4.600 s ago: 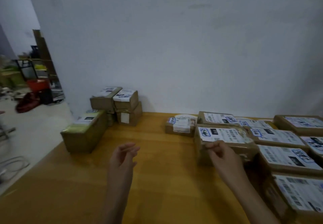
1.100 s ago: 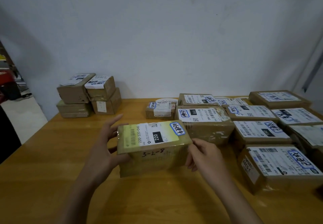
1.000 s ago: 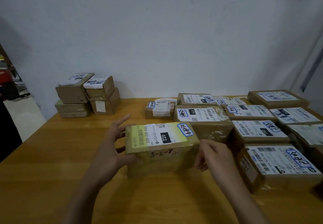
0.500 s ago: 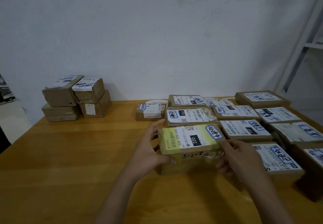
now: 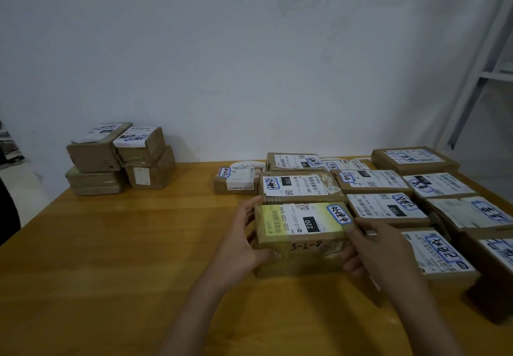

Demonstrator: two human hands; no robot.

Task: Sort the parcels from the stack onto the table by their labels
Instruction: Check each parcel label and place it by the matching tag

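Wooden table (image 5: 111, 272) against a white wall, covered with parcels. The 220-label parcel (image 5: 301, 239) is at the front of the sorted rows, right up against the 070-label parcel (image 5: 299, 187) behind it; can't tell if it's fully set down. Left hand (image 5: 241, 247) grips its left end, right hand (image 5: 372, 250) grips its right end. The 150-label parcel (image 5: 385, 208) is just right of it and behind; the unsorted stack (image 5: 119, 158) is well apart to its left. Risks: right fingers get trapped against the right-side neighbours, a push knocks the 070 parcel out of line, or a misread handwritten tag puts it in the wrong group.
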